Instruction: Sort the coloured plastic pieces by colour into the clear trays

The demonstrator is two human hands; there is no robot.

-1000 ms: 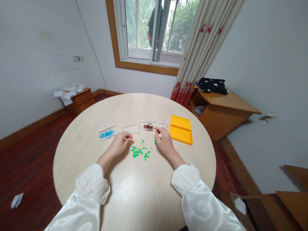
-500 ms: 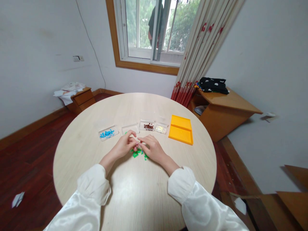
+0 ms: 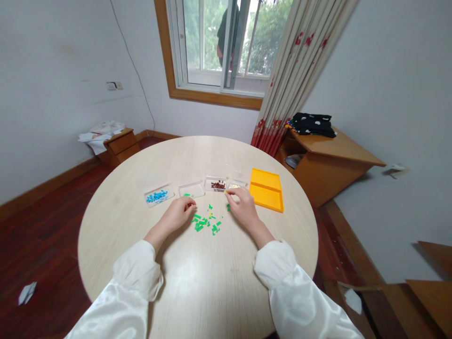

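Small green building pieces lie loose on the round table between my hands, with a few yellow ones among them. My left hand is left of this pile, its thumb and fingers pinched; what they hold, if anything, is too small to make out. Over by the small box of pale yellow pieces, my right hand pinches a small yellow piece at its fingertips. The hand covers the front of that box. A few green pieces lie beside the right fingers.
Along the back stand a clear box of blue pieces, a clear box with few green pieces and a clear box of brown pieces. An open yellow case lies at the right. A person is outside the window.
My hands have moved apart. The right one went right and back to the pale yellow pieces' box; the left shifted slightly left, uncovering the green pile.
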